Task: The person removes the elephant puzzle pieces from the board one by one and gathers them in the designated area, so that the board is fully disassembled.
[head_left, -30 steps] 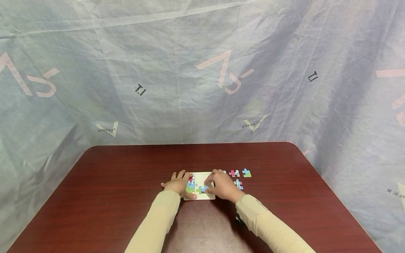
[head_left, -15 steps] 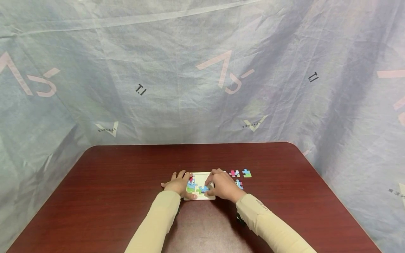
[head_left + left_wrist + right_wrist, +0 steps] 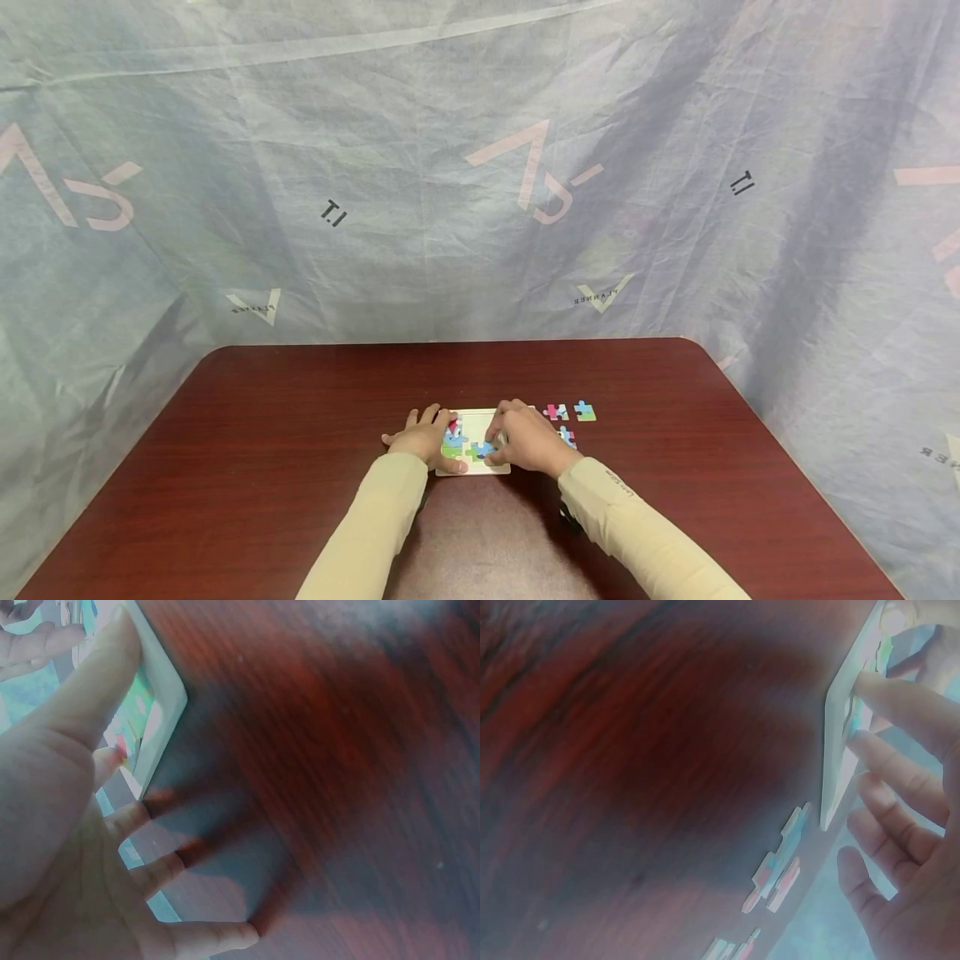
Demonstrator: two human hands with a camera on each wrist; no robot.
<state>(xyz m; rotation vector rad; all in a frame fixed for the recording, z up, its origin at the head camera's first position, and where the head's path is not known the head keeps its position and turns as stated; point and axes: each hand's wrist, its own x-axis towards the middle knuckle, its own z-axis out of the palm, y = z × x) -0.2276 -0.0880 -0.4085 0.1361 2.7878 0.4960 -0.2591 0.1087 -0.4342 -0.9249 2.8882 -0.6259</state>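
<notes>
A pale jigsaw tray (image 3: 480, 469) lies on the table between both hands, with a few picture pieces in its left and lower part. My left hand (image 3: 420, 437) rests on its left end, fingers spread and thumb on the near rim. The left wrist view shows that thumb (image 3: 112, 675) lying along the tray's border (image 3: 169, 712). My right hand (image 3: 528, 437) reaches over the right side. It pinches a blue jigsaw piece (image 3: 482, 451) low in the tray between thumb and forefinger. In the right wrist view, the other fingers (image 3: 889, 806) stay loosely bent, off the piece.
Several loose jigsaw pieces lie right of the tray, among them a pink one (image 3: 556, 412), a blue-green one (image 3: 585, 411) and one partly behind the right hand (image 3: 567, 436). A grey printed cloth (image 3: 420, 250) hangs behind the dark red table (image 3: 300, 467).
The right thumb and forefinger have shifted very slightly at the blue piece. The left hand and the tray have stayed in place.
</notes>
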